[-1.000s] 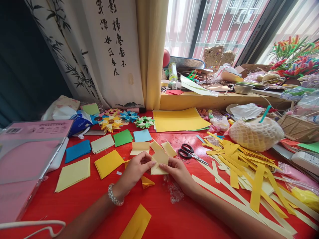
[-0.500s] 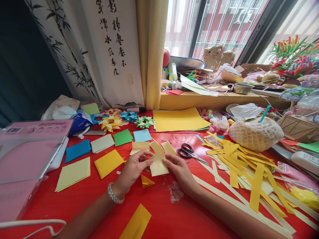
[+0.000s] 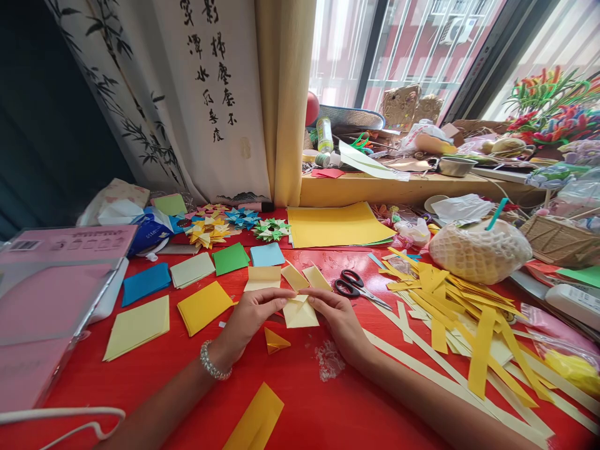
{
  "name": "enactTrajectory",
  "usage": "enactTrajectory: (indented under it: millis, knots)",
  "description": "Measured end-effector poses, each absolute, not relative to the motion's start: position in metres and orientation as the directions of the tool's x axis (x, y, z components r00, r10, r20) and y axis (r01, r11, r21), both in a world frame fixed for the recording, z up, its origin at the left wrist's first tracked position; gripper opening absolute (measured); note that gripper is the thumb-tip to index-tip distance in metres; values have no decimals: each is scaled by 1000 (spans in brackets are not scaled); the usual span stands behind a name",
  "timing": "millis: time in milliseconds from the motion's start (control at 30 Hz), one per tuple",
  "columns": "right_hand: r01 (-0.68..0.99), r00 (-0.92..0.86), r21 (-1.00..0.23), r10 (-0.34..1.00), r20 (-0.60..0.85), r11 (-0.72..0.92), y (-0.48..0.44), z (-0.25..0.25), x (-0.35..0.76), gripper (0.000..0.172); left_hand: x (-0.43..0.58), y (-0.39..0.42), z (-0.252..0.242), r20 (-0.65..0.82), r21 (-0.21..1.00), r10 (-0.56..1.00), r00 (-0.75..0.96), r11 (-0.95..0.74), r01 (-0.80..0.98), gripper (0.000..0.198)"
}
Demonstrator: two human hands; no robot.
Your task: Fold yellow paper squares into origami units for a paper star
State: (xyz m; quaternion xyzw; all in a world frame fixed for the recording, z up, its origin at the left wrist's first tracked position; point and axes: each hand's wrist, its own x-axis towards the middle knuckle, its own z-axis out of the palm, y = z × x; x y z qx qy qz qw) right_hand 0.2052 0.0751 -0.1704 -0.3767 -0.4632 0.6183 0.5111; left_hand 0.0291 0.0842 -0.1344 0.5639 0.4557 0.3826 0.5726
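Observation:
A pale yellow paper piece (image 3: 300, 314) is pinched between both hands, its top edge folded over into slanted flaps. My left hand (image 3: 255, 315), with a beaded bracelet at the wrist, grips the upper left corner between thumb and fingers. On the upper right corner my right hand (image 3: 335, 315) does the same. Just below lies a small folded golden-yellow paper triangle (image 3: 275, 341). Behind the hands rest creased pale yellow papers (image 3: 263, 277). Black-handled scissors (image 3: 359, 287) lie beyond the right hand, and a golden-yellow paper strip (image 3: 255, 420) sits nearer to me.
Stacks of blue (image 3: 147, 284), green (image 3: 231, 259) and yellow paper (image 3: 204, 306) stand at left, beside a pink plastic folder (image 3: 51, 312). Folded paper stars (image 3: 209, 232) lie at the back. Cut yellow strips (image 3: 450, 300) and a net-wrapped fruit with a straw (image 3: 480, 250) fill the right.
The top of the pale yellow paper, flat before, is now folded over into slanted flaps. My fingertips have come closer together at its upper edge.

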Motion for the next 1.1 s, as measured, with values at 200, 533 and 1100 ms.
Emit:
enactTrajectory:
  millis: [200,533,1100]
  knots:
    - [-238,-215,-970,977,1,-51,73,-168,204,26,33,82,-133,-89,995,942,324,71,68,28]
    - [-216,-251,-974,968,-8,-64,74,-166,203,24,32,86,-146,-33,986,954,298,-18,167,24]
    - [-181,-273,-981,962,-17,-69,73,-167,203,27,30,85,-147,-15,950,962,273,-72,303,27]
